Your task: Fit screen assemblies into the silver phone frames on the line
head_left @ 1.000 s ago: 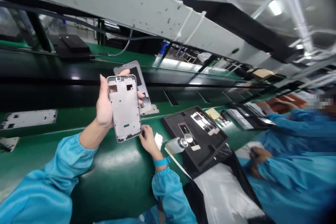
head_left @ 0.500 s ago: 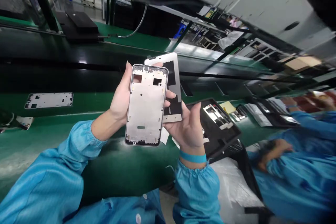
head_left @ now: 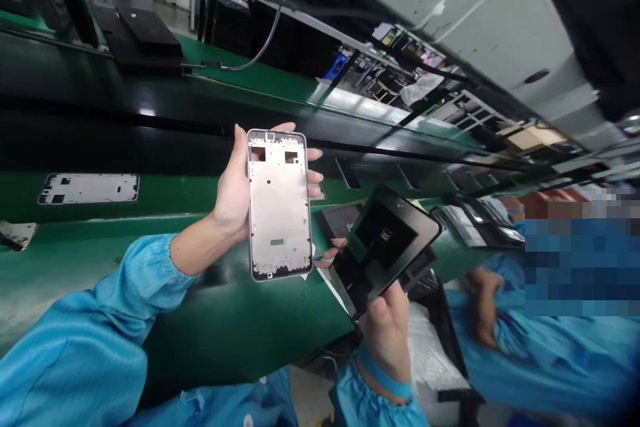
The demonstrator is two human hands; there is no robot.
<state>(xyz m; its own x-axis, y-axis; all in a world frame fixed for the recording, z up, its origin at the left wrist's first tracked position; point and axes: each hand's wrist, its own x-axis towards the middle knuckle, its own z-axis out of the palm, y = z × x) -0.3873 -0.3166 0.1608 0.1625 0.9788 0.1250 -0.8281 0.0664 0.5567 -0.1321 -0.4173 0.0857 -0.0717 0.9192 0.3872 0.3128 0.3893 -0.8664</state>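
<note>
Shifted since the earlier view: dark panel, silvery at the border, out from behind the phone frame and away to the right, now tilted above the black tray. Held in right hand, thumb on the near edge, fingertips showing past the left edge, clamped on the panel. Unchanged: phone frame in left hand, pale inner face toward the camera; thumb along one side, fingers behind with tips spread past the other, clamped on the frame. Also listed: pale flat plate, lying on the green surface at left; small metal piece, partly out of view; black slab, upper left; looping cable; overhead beam, upper right; plastic bag, partly behind the right hand; co-worker's forearm, farther right. In the way: panel, hiding much of the black tray
</note>
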